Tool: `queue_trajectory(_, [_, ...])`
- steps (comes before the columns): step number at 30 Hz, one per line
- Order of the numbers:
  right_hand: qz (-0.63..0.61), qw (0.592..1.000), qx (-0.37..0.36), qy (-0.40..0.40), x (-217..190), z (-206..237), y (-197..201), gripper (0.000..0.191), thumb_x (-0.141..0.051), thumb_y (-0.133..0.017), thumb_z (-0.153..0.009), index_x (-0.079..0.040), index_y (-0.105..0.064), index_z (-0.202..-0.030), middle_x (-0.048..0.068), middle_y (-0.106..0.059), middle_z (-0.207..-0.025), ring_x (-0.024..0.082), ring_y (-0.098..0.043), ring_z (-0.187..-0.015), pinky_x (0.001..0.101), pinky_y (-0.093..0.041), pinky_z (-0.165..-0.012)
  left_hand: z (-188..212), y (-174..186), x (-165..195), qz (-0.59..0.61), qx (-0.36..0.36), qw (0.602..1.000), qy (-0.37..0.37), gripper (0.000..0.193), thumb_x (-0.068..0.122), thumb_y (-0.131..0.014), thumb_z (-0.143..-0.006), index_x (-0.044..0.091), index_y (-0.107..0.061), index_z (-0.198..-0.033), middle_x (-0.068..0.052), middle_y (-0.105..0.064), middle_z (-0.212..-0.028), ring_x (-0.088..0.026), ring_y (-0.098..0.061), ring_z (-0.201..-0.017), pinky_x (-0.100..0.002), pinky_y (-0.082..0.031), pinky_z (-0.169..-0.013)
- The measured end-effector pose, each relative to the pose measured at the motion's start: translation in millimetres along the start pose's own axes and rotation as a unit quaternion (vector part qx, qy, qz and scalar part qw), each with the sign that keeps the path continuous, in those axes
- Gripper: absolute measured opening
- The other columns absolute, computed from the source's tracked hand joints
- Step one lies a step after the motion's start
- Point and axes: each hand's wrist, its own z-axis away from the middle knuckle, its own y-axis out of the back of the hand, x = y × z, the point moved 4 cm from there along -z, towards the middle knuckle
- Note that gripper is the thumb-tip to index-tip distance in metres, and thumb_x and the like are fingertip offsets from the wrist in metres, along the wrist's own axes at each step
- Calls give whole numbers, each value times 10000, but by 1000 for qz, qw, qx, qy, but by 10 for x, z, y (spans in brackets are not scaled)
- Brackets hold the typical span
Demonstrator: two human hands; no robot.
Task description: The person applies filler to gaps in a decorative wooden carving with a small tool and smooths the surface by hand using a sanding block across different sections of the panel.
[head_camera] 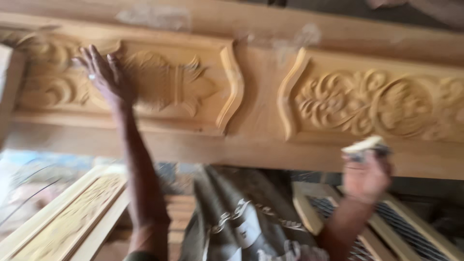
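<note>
A long carved wooden board (pixel 256 106) spans the view, with raised floral panels left and right. My left hand (pixel 104 75) lies flat with fingers spread on the left carved panel (pixel 164 82); a ring shows on one finger. My right hand (pixel 366 176) is below the board's lower edge, closed around a small folded piece of sandpaper (pixel 365 145) that sticks up from the fist, just under the right carved panel (pixel 372 104). The picture is blurred by motion.
Below the board lie another carved pale wood frame (pixel 67 217) at lower left, a grey patterned cloth (pixel 241 217) in the middle, and a wooden frame with dark mesh (pixel 396 222) at lower right. A wood edge (pixel 9 82) stands at far left.
</note>
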Motion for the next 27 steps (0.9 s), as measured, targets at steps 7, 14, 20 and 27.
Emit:
queue_trajectory(7, [-38, 998, -35, -23, -292, 374, 1149, 156, -28, -545, -1119, -30, -640, -1242, 116, -724, -1212, 255, -668, -1004, 403, -493, -860, 1904, -91, 207, 41, 127, 985, -106, 729, 532, -453, -1151, 91, -204, -1674, -166, -163, -1751, -380, -111, -1654, -657, -165, -1352])
queue_trajectory(14, [-29, 997, -24, -63, -397, 346, 1460, 217, -46, -559, -1079, -62, -636, -1282, 87, -707, -1235, 251, -644, -1054, 402, -473, -852, 3023, -173, 652, -50, -31, 992, -115, 896, 585, -408, -1088, -47, -95, -1641, -278, -88, -1718, -424, -45, -1613, -557, -72, -1324])
queue_trajectory(20, [-41, 990, -90, -100, -253, 151, 1345, 201, 6, -549, -1079, -27, -632, -1258, 91, -711, -1219, 246, -646, -1041, 407, -478, -846, 3205, -306, 825, -54, -23, 979, -194, 820, 503, -532, -1063, -11, -214, -1617, -234, -191, -1697, -421, -109, -1597, -552, -105, -1309])
queue_trajectory(27, [-42, 988, -112, -96, -338, 195, 1409, 186, 0, -551, -1088, -5, -636, -1253, 120, -717, -1208, 259, -648, -1036, 405, -481, -839, 3325, -274, 873, -12, 53, 969, -240, 600, 288, -641, -1055, 192, -412, -1601, -178, -270, -1707, -435, -173, -1613, -571, -162, -1329])
